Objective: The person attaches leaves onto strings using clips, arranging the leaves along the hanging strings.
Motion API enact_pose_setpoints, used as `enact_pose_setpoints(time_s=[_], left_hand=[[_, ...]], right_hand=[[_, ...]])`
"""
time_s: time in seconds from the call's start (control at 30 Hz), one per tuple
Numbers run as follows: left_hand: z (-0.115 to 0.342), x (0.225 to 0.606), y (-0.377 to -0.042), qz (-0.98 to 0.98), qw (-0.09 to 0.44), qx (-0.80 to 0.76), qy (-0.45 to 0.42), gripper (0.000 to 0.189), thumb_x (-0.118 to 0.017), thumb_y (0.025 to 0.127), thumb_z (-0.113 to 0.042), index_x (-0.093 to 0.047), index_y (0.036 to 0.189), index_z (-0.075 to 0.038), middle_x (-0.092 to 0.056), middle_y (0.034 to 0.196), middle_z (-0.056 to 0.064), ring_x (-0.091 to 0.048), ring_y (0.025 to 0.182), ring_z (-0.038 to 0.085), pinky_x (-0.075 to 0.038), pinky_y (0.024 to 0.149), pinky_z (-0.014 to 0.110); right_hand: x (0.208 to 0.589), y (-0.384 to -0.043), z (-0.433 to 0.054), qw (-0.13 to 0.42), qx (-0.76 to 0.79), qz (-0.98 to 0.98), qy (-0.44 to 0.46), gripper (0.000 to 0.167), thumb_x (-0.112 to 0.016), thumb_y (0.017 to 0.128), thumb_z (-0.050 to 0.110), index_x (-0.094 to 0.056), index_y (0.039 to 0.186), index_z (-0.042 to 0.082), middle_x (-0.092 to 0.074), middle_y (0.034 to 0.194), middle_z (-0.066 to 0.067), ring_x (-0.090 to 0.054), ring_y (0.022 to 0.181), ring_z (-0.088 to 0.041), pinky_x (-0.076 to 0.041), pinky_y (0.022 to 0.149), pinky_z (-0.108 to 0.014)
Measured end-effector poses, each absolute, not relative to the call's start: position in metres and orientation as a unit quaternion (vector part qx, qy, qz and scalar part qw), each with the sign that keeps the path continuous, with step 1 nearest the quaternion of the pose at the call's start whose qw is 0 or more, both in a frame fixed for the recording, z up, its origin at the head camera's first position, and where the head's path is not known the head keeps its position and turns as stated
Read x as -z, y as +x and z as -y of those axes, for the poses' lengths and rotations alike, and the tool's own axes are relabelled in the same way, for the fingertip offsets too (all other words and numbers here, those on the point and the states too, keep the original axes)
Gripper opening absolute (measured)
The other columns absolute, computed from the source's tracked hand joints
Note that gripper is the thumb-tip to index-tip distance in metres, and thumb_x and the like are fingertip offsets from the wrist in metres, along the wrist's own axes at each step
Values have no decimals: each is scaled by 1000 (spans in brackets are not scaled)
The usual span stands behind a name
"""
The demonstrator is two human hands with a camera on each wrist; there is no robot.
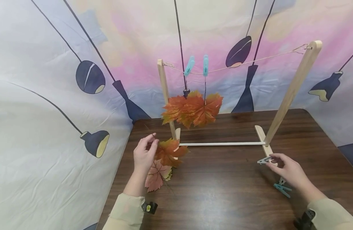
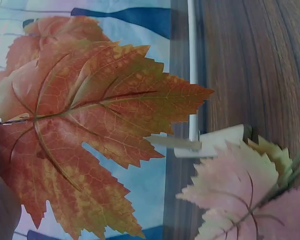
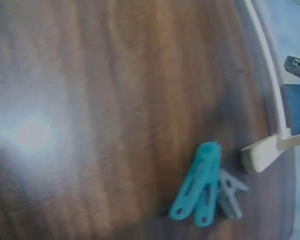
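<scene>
My left hand (image 1: pixel 144 155) pinches the thin stem of an orange artificial maple leaf (image 1: pixel 168 152), which spreads out to the right of the fingers. That leaf (image 2: pixel 85 115) fills much of the left wrist view. Below it a pink leaf (image 1: pixel 157 175) lies on the table with a greenish leaf partly hidden beneath. In my right hand (image 1: pixel 289 169), thumb and fingers pinch a grey clothespin (image 1: pixel 263 160) over the stand's right foot. Under this hand lie a teal clothespin (image 3: pixel 197 185) and another grey clothespin (image 3: pixel 230 195), side by side on the table.
A wooden stand with a left post (image 1: pixel 164 86), a right post (image 1: pixel 291 86) and a white crossbar (image 1: pixel 222 144) carries a string (image 1: pixel 251 62). Two teal clothespins (image 1: pixel 205 65) hold orange leaves (image 1: pixel 206 110) hanging from it near the left post. A patterned cloth stands behind.
</scene>
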State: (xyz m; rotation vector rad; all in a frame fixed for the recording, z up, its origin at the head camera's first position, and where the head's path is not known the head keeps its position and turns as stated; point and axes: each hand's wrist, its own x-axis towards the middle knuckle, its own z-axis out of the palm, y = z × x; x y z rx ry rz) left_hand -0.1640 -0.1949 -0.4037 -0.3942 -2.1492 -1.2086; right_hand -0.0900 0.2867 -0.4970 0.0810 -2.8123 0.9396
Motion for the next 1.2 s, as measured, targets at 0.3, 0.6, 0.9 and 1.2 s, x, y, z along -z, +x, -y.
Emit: enact_pose_setpoints(time_s=[0.3, 0.6, 0.9, 1.2], left_hand=[[168, 399, -170, 801, 312, 471, -195, 21, -66, 83, 3, -68, 104, 1, -66, 85, 11, -58, 80, 16, -46, 67, 12], [142, 392, -177, 794, 331, 452, -235, 19, -66, 82, 3, -68, 101, 3, -66, 84, 10, -58, 80, 21, -47, 67, 18], [124, 389, -181, 780, 347, 451, -261, 25, -66, 81, 5, -66, 106, 2, -65, 86, 10, -56, 78, 21, -47, 65, 17], [108, 384, -184, 763, 349, 474, -268, 24, -66, 81, 4, -65, 104, 1, -64, 81, 8, -55, 74, 20, -48, 61, 23]], right_hand=[[470, -98, -287, 120, -343, 932, 9, 40, -67, 88, 23, -56, 116, -4, -64, 92, -13, -50, 74, 1, -44, 57, -21], [449, -110, -283, 141, -362, 921, -3, 41, -64, 90, 24, -56, 119, -4, -63, 94, -16, -42, 76, 16, -40, 61, -15], [427, -123, -277, 167, -379, 910, -15, 43, -62, 91, 27, -56, 123, -1, -60, 100, -12, -40, 80, 15, -38, 64, -20], [411, -136, -266, 198, -400, 894, -14, 41, -60, 92, 27, -57, 124, 2, -53, 95, 9, -43, 80, 11, -37, 64, -17]])
